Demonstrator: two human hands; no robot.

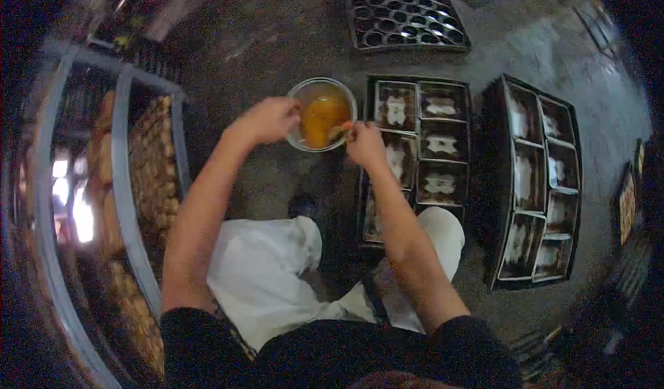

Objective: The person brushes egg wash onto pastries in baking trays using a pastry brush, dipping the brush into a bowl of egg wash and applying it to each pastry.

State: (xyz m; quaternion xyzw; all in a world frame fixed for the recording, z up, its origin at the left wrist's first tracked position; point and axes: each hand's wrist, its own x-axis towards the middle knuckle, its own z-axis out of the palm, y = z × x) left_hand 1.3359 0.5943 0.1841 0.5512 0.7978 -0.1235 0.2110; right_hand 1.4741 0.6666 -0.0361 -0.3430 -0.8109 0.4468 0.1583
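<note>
A round metal bowl (319,80) with yellow-orange liquid (321,116) in it stands on the floor ahead of me. My left hand (271,121) is at the bowl's left rim, its fingers closed on the edge, slightly blurred. In my right hand (365,143) is a small brush (337,132) with an orange handle. Its head reaches over the right side of the bowl, at or just above the liquid. Close beside my right hand lies a dark set of joined loaf pans (418,140), partly covered by my forearm and knee.
A second set of joined loaf pans (543,140) lies farther right. Beyond the first set is a tray with round cups (408,46). To my left stands a metal rack (124,161) with browned baked goods (153,161) on it.
</note>
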